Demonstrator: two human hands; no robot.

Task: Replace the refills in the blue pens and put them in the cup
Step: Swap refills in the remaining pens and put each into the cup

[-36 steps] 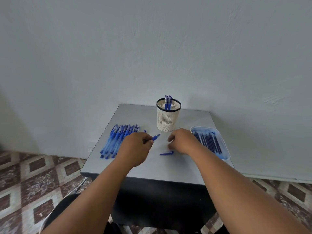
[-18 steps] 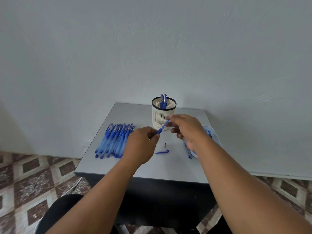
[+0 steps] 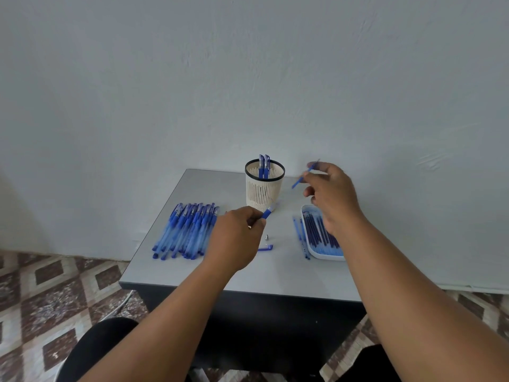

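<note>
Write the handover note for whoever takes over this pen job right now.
Left hand grips an opened pen barrel near the cup.
Right hand, raised above the tray, pinches a thin refill.
On the table: metal tip, blue cap, a loose refill beside the tray.
Done: two pens in the cup.
Left: refill and reassemble this pen, then the pile of pens on the left.

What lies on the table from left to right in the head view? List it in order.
Row of blue pens → left hand holding a pen barrel → small metal tip → old refill in the right hand → tray of refills.
</note>
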